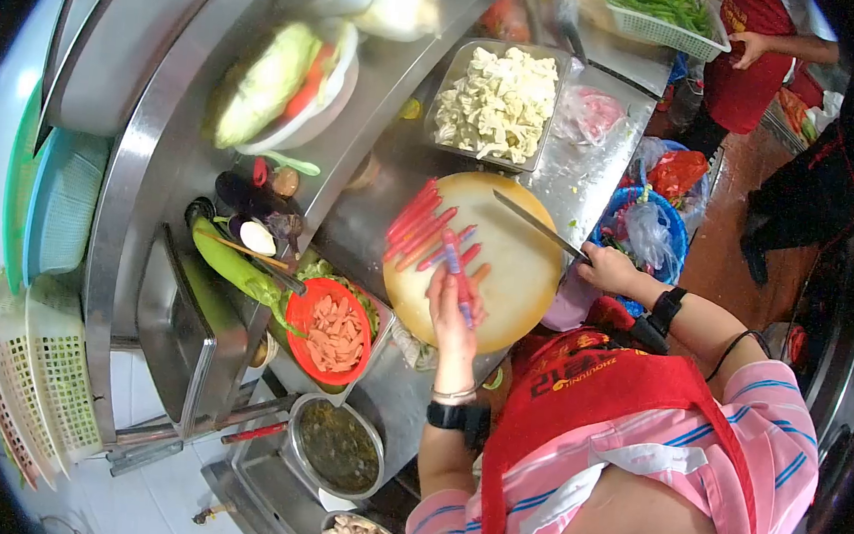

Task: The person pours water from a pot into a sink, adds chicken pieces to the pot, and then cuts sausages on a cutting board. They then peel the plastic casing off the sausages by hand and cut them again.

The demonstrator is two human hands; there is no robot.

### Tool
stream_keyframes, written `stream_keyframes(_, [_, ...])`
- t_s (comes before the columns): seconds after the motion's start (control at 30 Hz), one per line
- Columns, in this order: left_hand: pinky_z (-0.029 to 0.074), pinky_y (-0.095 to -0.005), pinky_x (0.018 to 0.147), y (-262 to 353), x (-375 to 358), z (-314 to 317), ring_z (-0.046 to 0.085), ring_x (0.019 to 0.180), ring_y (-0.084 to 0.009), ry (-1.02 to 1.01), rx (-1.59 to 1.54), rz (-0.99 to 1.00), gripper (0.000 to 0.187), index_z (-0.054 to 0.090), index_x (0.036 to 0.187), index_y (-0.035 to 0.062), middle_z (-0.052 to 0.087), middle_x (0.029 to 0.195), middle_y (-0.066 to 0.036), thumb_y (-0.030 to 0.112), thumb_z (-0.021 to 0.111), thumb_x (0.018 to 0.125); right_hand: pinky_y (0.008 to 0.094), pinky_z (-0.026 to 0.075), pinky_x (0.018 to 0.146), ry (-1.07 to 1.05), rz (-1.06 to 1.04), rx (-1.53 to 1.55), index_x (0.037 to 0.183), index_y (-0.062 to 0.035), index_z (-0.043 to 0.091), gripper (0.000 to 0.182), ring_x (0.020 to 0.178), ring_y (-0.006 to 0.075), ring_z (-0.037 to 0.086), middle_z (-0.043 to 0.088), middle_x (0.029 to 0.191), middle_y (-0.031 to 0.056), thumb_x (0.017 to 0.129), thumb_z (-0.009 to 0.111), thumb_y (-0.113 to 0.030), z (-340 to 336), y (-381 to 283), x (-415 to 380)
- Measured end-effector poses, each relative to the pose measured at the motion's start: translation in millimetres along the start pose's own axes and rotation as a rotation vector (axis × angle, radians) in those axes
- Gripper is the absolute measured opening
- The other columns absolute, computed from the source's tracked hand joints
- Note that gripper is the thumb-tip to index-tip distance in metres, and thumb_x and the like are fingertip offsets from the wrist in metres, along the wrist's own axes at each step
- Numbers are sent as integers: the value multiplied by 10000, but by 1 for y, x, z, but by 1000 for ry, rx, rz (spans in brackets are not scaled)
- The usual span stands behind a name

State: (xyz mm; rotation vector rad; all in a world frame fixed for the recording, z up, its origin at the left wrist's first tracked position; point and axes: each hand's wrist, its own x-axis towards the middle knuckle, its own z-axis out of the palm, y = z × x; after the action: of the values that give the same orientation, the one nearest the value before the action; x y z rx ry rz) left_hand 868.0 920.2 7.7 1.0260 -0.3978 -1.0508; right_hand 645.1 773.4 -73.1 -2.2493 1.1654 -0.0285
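My left hand [457,305] is closed around a wrapped sausage [451,252] in red plastic casing, above the round cutting board [519,304]. More red-wrapped sausages [413,224] lie side by side on the board's left part, some partly hidden by my hand. My right hand [607,269] grips the handle of a kitchen knife [536,221]. Its blade reaches over the board's upper right, apart from the sausages. Left of the board, an orange-red bowl [297,307] holds pink-orange slices [334,334].
A metal tray [438,132] of cauliflower pieces stands beyond the board, beside a plastic bag [589,114]. Vegetables, including a long green one [236,270], lie at the left. A metal pot [338,448] stands near. A co-worker's hand [750,49] is beside a basket [666,30] of green vegetables.
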Motion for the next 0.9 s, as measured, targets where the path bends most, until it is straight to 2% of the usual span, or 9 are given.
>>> stream_keyframes(0.03, [252,-166,339,8,-9,12,420,457,-55,4,-3,2,365,403,1198,61,581,905,-98,297,417,921,491,462,682,-3,-3,-3,962,-13,502,329,747,396,591,594,775,249,765,524,-276,-2,-2,-1])
stream_keyframes(0.1, [243,-185,348,19,-24,26,310,401,-56,-67,-174,-116,403,402,1203,77,479,677,-18,346,448,906,489,462,681,-17,-10,-44,956,-12,501,318,749,394,592,596,771,245,766,524,-267,-5,-6,-2])
stream_keyframes(0.13, [243,-185,348,20,-27,28,310,401,-56,-65,-177,-114,403,402,1203,77,479,677,-18,346,448,906,489,462,681,-18,-12,-47,956,-12,501,318,749,394,592,596,771,245,766,524,-267,-5,-7,-2])
stream_keyframes(0.2, [237,-196,358,23,-33,28,293,406,-70,-255,-237,-136,347,434,1204,180,364,614,12,368,417,912,491,461,680,-20,-9,-63,951,-13,498,311,749,393,593,597,768,241,767,525,-263,-4,-7,-2])
stream_keyframes(0.3, [263,-215,383,27,-43,29,302,427,-87,-383,-483,-226,336,485,1163,158,383,640,6,368,418,909,491,461,678,-14,-2,-58,947,-16,495,303,747,391,594,599,768,238,767,524,-258,-5,-9,-2])
stream_keyframes(0.4, [305,-238,424,28,-49,36,320,459,-104,-478,-532,-201,339,510,1131,133,394,655,1,368,416,905,490,460,680,-18,5,-54,953,-17,491,302,751,389,594,600,770,236,770,522,-255,-6,-10,-3])
stream_keyframes(0.53, [334,-250,482,34,-53,48,395,535,-139,-298,-483,-264,378,481,1126,97,406,638,-8,388,427,892,488,461,678,-16,-2,-69,956,-13,487,306,754,388,594,599,770,236,771,520,-254,-5,-9,-3])
stream_keyframes(0.7, [314,-220,405,30,-53,48,340,478,-96,-500,-480,-165,440,469,1172,118,376,640,9,452,396,896,486,461,682,-21,8,-62,954,-6,485,311,760,385,594,600,777,234,770,519,-255,-7,-12,-5])
stream_keyframes(0.9, [283,-180,339,31,-57,45,333,451,-70,-514,-568,-216,460,450,1195,113,381,671,9,452,420,884,484,463,682,-19,9,-76,969,-10,483,315,763,382,595,601,776,234,768,520,-249,-5,-12,-4])
